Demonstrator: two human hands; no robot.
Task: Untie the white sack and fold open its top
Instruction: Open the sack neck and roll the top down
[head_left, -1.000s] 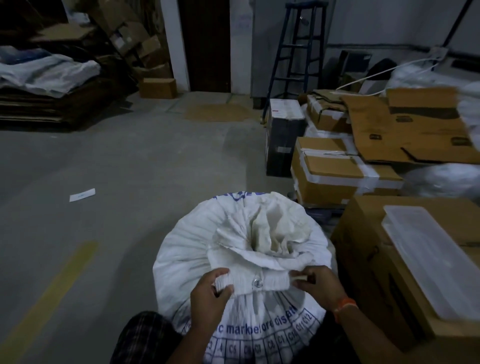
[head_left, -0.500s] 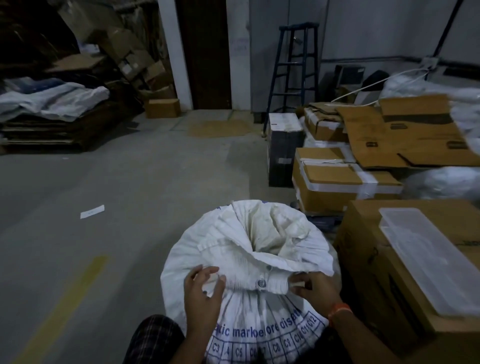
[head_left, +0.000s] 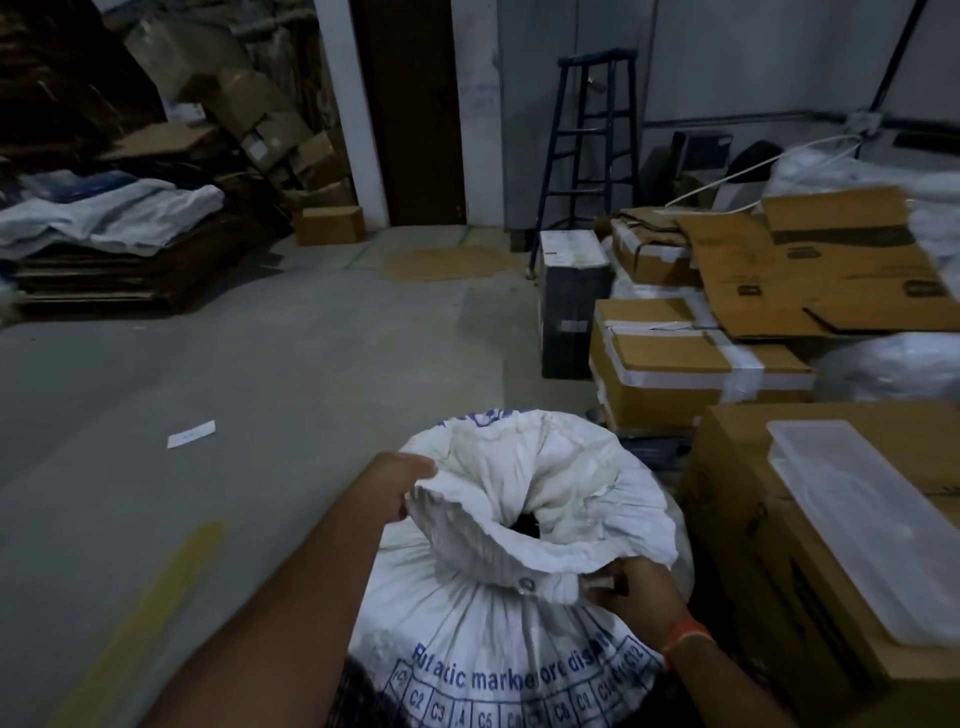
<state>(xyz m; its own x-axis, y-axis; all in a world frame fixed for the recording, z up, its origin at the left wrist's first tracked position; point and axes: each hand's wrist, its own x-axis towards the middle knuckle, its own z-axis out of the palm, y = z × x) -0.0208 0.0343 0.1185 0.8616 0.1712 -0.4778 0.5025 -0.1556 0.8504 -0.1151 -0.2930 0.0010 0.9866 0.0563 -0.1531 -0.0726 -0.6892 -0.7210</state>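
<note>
The left hand (head_left: 397, 486) has its grip closed on the left edge of the sack's mouth, fingers tucked under the fabric rim and thumb above it, drawing that edge outward. The right hand (head_left: 631, 590), with an orange band (head_left: 684, 635) at the wrist, pinches the bunched neck of the white sack (head_left: 467, 623) at its right side, just beside a small metal eyelet (head_left: 525, 584) in the gathered fabric.

The sack stands upright on the grey concrete floor (head_left: 234, 415), directly in front of the person and close against the knees. Its top flares open in a wide funnel of crumpled white cloth, narrowing to a dark hole (head_left: 527, 522) in the middle; what lies inside that hole is too dark to make out. Below the neck the body bulges full and round, printed with blue lettering and a row of numbered boxes.

Just to the right of the sack stands a large cardboard box (head_left: 753, 571) with a clear plastic lidded tray (head_left: 857, 519) lying on its top; the tray looks empty, though the dim light makes that uncertain. Behind it sit taped cardboard cartons (head_left: 675, 374), closed, with flattened cardboard (head_left: 810, 270) stacked over them. A dark stepladder (head_left: 592, 156) stands by the far wall. A slip of white paper (head_left: 191, 434) lies on the floor to the left.
</note>
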